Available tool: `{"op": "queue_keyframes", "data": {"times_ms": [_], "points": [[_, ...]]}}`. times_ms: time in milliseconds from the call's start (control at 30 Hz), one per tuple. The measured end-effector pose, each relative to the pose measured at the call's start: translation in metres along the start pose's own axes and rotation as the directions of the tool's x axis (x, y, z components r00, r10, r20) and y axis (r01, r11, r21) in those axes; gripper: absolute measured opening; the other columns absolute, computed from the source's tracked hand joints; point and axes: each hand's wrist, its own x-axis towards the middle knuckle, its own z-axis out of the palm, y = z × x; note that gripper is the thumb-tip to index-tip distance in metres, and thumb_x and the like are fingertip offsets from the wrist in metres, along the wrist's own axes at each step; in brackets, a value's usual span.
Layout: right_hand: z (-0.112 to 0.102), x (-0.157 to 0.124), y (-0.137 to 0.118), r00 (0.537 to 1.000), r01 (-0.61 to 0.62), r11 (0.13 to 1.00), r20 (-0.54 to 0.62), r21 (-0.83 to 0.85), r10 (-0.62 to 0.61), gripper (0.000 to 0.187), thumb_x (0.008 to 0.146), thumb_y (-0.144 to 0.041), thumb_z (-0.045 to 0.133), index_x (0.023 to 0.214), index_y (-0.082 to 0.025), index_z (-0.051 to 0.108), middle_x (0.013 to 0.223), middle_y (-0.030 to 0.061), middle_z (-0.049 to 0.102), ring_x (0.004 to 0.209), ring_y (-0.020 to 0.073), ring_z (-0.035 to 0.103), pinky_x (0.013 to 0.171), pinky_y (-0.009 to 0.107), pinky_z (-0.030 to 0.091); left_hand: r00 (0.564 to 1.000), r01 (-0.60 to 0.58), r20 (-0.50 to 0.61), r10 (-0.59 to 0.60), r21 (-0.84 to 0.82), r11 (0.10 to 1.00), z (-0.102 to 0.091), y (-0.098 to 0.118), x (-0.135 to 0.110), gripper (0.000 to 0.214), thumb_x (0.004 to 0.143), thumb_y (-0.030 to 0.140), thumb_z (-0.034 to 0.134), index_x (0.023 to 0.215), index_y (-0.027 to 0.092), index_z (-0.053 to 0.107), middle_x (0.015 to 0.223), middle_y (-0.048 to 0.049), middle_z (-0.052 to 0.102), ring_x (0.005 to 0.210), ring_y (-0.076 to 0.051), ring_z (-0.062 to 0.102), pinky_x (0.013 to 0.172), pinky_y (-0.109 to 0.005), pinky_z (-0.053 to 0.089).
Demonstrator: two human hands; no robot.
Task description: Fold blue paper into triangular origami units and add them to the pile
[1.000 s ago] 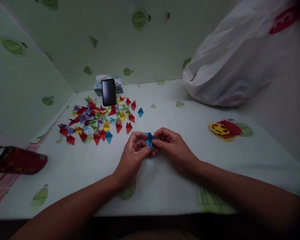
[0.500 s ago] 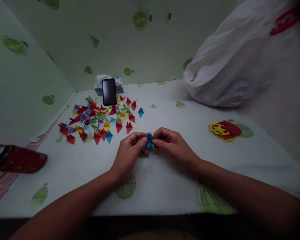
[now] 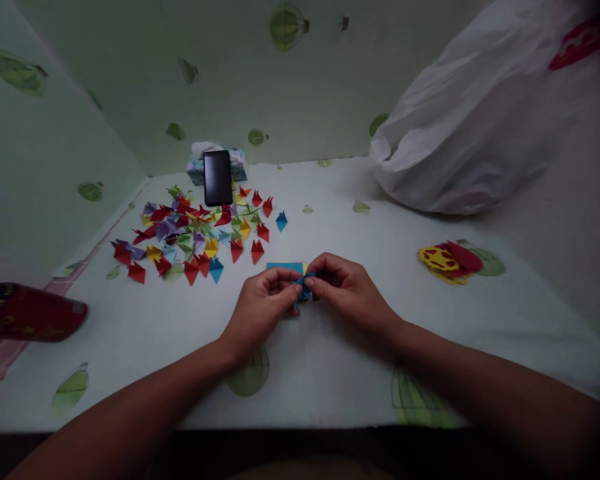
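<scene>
Between my fingertips is a small folded piece of blue paper [image 3: 305,285], held over the middle of the table. My left hand [image 3: 264,301] pinches it from the left, thumb on top, and my right hand [image 3: 347,287] grips its other side between thumb and forefinger. The fingers cover much of the paper, so its exact shape is hard to make out. Just behind the hands lies a flat blue sheet [image 3: 283,266] with a pale yellow edge beside it, partly hidden. Farther left spreads a pile of small folded paper pieces [image 3: 190,230] in red, yellow, green, purple and blue.
A black phone [image 3: 217,178] leans on a tissue box [image 3: 196,171] against the back wall. A red can [image 3: 35,313] stands at the left edge. On the right are a white plastic bag [image 3: 445,147] and red and yellow paper cutouts [image 3: 447,260].
The blue paper has turned and tilted between my fingers. More of the blue sheet behind the hands shows. The view has shifted slightly; the hands stay in nearly the same place.
</scene>
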Motion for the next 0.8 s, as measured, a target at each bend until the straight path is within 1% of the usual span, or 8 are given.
{"op": "queue_keyframes", "data": {"times_ms": [233, 400, 633, 800], "points": [[0.0008, -0.0017, -0.0009, 0.999, -0.001, 1.000, -0.033, 0.000, 0.001, 0.016, 0.081, -0.033, 0.063, 0.085, -0.017, 0.062, 0.070, 0.0003, 0.058, 0.066, 0.0134, 0.055, 0.063, 0.029, 0.044, 1.000, -0.005, 0.026, 0.005, 0.002, 1.000, -0.0006, 0.0024, -0.0005, 0.019, 0.077, 0.026, 0.076, 0.091, 0.014, 0.073, 0.069, 0.0000, 0.067, 0.055, -0.010, 0.059, 0.058, -0.025, 0.050], [0.0011, -0.0022, -0.0016, 0.998, 0.030, 0.999, -0.060, 0.010, -0.030, 0.014, 0.081, -0.031, 0.064, 0.086, -0.018, 0.061, 0.070, -0.0006, 0.058, 0.065, 0.0119, 0.053, 0.062, 0.028, 0.044, 0.999, -0.012, 0.050, 0.011, 0.021, 1.000, -0.0021, 0.0006, -0.0007, 0.017, 0.079, 0.027, 0.076, 0.091, 0.016, 0.074, 0.069, 0.0002, 0.067, 0.055, -0.010, 0.059, 0.059, -0.025, 0.049], [0.0008, -0.0027, -0.0026, 0.997, 0.049, 0.999, -0.064, 0.009, -0.048, 0.012, 0.081, -0.029, 0.062, 0.084, -0.018, 0.060, 0.070, -0.0010, 0.056, 0.065, 0.0121, 0.052, 0.061, 0.029, 0.042, 0.999, 0.030, 0.041, -0.031, 0.022, 0.999, -0.0031, 0.0018, 0.0009, 0.016, 0.078, 0.026, 0.076, 0.090, 0.016, 0.074, 0.066, 0.0010, 0.067, 0.053, -0.010, 0.058, 0.060, -0.025, 0.047], [-0.0006, -0.0040, -0.0036, 0.996, 0.067, 0.998, -0.064, -0.003, -0.067, 0.007, 0.081, -0.025, 0.060, 0.081, -0.018, 0.061, 0.069, -0.0013, 0.056, 0.065, 0.0121, 0.052, 0.061, 0.029, 0.040, 0.998, 0.044, 0.052, -0.044, 0.015, 0.999, -0.0041, 0.0020, 0.0023, 0.016, 0.076, 0.027, 0.077, 0.088, 0.016, 0.075, 0.070, -0.0006, 0.070, 0.051, -0.009, 0.057, 0.058, -0.025, 0.045]]}}
